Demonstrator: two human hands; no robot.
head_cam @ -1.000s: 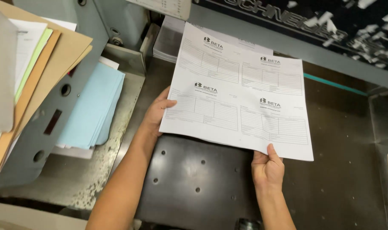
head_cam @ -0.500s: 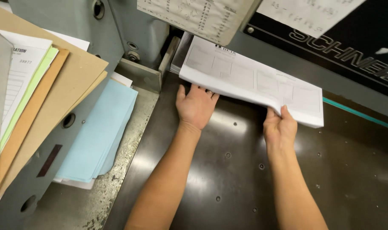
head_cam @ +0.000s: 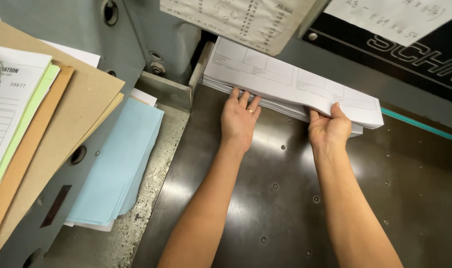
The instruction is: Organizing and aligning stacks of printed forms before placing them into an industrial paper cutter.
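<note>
Both bare forearms reach up from the bottom edge, running nearly parallel and a little apart, the left arm slanting in from lower left and the right arm from lower right. The left hand [head_cam: 240, 119] lies palm down with the wrist straight, its fingers stretched forward and slightly spread, fingertips at the far end; a ring shows on one finger. The right hand [head_cam: 329, 130] sits a little farther to the side, back of the hand up, with its thumb raised and set forward and its remaining fingers curled under and hidden from view. Both wrists are level, neither hand touching the other
</note>
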